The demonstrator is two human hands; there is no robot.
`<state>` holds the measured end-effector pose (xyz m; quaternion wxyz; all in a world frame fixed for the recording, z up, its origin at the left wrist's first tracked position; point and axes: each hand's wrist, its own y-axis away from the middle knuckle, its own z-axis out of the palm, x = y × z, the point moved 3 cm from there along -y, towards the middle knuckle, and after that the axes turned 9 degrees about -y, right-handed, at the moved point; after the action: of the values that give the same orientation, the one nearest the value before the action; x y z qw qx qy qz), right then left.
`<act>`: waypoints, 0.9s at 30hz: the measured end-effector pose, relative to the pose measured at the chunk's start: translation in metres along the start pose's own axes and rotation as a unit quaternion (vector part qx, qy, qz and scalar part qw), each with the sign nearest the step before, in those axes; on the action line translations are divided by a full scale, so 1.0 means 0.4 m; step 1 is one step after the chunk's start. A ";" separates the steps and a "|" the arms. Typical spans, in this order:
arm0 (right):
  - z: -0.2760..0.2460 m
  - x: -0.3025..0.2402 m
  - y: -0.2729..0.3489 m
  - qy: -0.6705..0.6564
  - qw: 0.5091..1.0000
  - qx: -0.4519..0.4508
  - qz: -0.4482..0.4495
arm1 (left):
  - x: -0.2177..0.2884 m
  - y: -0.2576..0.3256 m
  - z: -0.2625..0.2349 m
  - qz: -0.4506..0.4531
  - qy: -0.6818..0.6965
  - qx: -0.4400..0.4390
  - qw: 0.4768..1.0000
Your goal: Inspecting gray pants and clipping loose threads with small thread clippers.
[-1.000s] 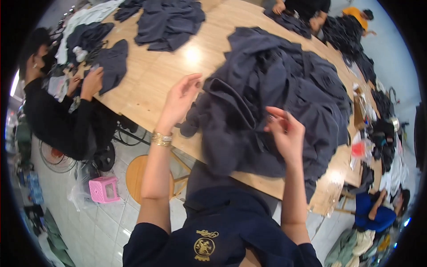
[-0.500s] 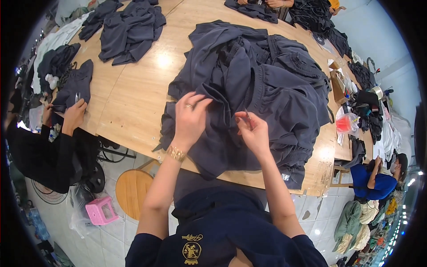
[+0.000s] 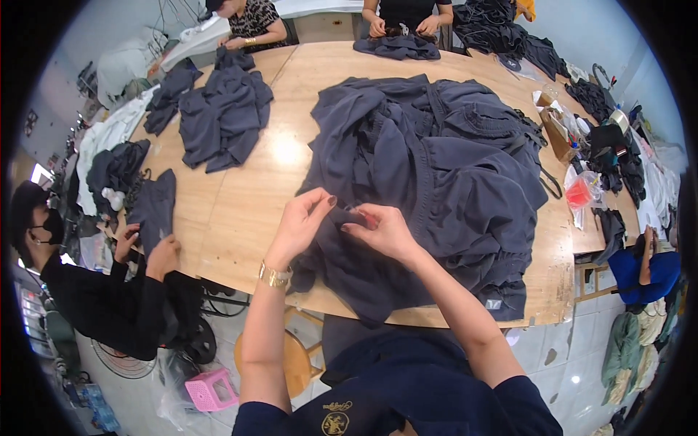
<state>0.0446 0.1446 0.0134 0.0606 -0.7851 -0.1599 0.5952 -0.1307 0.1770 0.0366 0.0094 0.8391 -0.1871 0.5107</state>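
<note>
both hands have lifted closer together: left hand (image 3: 304, 221) and right hand (image 3: 382, 229) now pinch narrow at a fold of the dark garment pile (image 3: 436, 182), which lies just beyond the fingertips.

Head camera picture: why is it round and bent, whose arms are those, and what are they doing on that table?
The camera sits on a person's head and looks down through a very wide lens, so straight edges curve. The two bare arms rising from the bottom are that person's own. The left hand, above a gold bracelet, and the right hand meet over a big pile of dark grey garments on a wooden table, fingertips pinching something too small to identify. Other people work around the table on smaller heaps.
</note>
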 end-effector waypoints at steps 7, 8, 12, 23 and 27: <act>0.043 0.025 -0.044 -0.374 0.902 -0.095 0.191 | -0.005 0.042 -0.062 -0.110 0.162 0.012 0.981; 0.042 0.023 -0.047 -0.376 0.903 -0.091 0.189 | -0.009 0.045 -0.061 -0.108 0.160 0.008 0.981; 0.038 -0.002 -0.054 -0.378 0.902 -0.066 0.199 | -0.016 0.057 -0.050 -0.110 0.254 0.028 0.961; 0.018 -0.092 0.060 0.003 0.999 0.024 -0.047 | -0.007 0.099 -0.027 -0.141 0.342 0.088 0.925; 0.025 -0.076 0.065 0.077 0.989 0.044 -0.118 | 0.006 0.104 -0.024 -0.121 0.307 0.094 0.939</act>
<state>0.0322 0.1094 0.0309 0.1772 -0.8009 -0.2194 0.5282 -0.1512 0.1394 0.0360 0.0495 0.6553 -0.0232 0.7534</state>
